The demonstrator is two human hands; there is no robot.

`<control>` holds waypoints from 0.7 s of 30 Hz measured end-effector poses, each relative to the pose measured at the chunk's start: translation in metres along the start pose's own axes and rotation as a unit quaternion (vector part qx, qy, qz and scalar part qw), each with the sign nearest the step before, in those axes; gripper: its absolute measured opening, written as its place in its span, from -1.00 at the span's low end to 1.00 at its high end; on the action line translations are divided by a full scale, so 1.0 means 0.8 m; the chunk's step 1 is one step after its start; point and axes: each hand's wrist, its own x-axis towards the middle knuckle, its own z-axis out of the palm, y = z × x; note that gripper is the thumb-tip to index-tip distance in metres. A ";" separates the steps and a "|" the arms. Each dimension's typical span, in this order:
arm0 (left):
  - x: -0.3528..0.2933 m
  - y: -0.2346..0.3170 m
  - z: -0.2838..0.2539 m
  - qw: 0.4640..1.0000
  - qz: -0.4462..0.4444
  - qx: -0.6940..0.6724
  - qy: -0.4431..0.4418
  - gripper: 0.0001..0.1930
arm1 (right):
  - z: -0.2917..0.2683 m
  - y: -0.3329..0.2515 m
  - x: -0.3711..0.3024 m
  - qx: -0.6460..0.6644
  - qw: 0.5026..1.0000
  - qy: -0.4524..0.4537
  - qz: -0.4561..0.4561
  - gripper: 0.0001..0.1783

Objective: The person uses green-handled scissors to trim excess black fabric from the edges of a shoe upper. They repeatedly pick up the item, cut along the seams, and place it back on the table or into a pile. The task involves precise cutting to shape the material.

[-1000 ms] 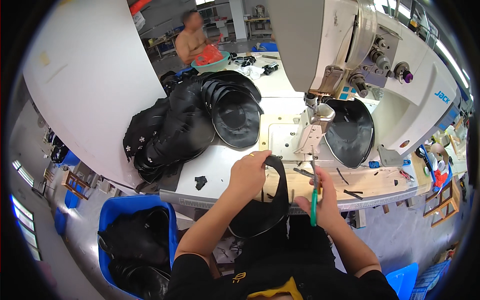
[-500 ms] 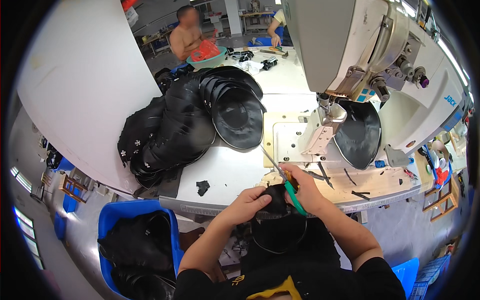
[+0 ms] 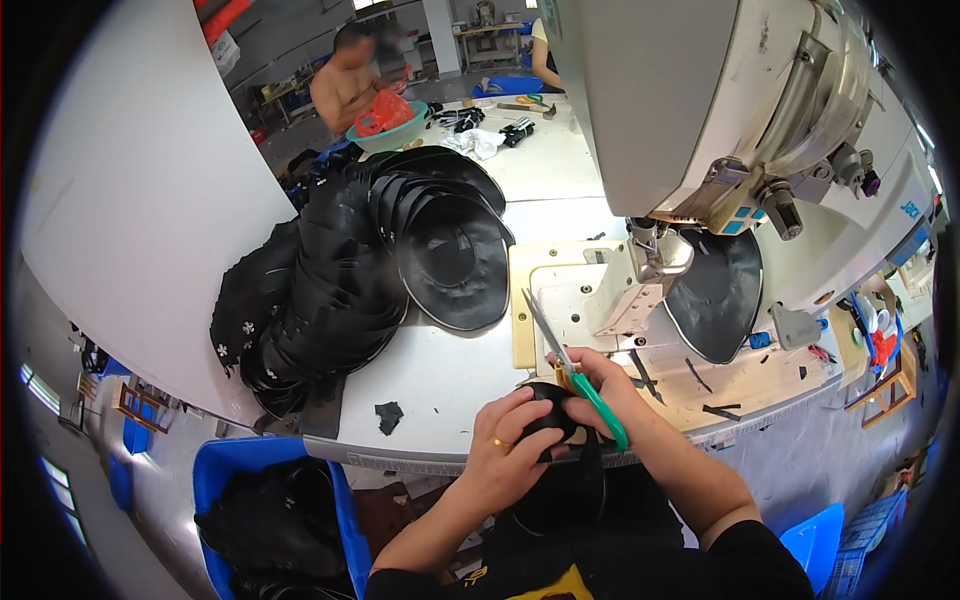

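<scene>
My left hand (image 3: 505, 445), with a ring on one finger, is closed over a black leather-like piece (image 3: 550, 402) at the table's front edge. The piece is bunched under my fingers, and its lower part hangs above my lap. My right hand (image 3: 612, 392) keeps scissors (image 3: 598, 405) with green handles against the palm, blades pointing up and away to the left. Its thumb and fingers also reach the black piece from the right side. My fingers hide some of the piece.
A sewing machine (image 3: 670, 110) stands over the table at right, with a black curved panel (image 3: 715, 290) behind its post. Stacked black panels (image 3: 455, 260) lie left. Black scraps (image 3: 388, 416) dot the tabletop. A blue bin (image 3: 350, 525) sits below left. Another person (image 3: 340, 95) sits across the table.
My left hand has turned and curled its fingers over the top of the black piece. The scissors remain in my right hand, slightly lower. The whole view has shifted a little.
</scene>
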 end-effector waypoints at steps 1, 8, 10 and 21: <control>-0.006 -0.006 0.006 0.999 -0.001 -0.035 0.032 -0.51 | 0.001 -0.006 -0.005 0.004 1.000 0.001 -0.007 -0.40; 0.001 0.012 0.006 0.995 0.020 -0.095 0.012 -0.63 | -0.016 -0.020 -0.032 0.025 0.999 0.028 0.036 -0.39; -0.006 0.015 0.010 0.996 0.035 -0.077 0.022 -0.66 | -0.020 -0.020 -0.039 0.026 0.998 0.032 0.039 -0.38; -0.008 0.037 0.013 0.997 -0.062 -0.049 0.018 -0.65 | -0.032 -0.008 -0.043 0.046 0.999 0.021 0.011 -0.39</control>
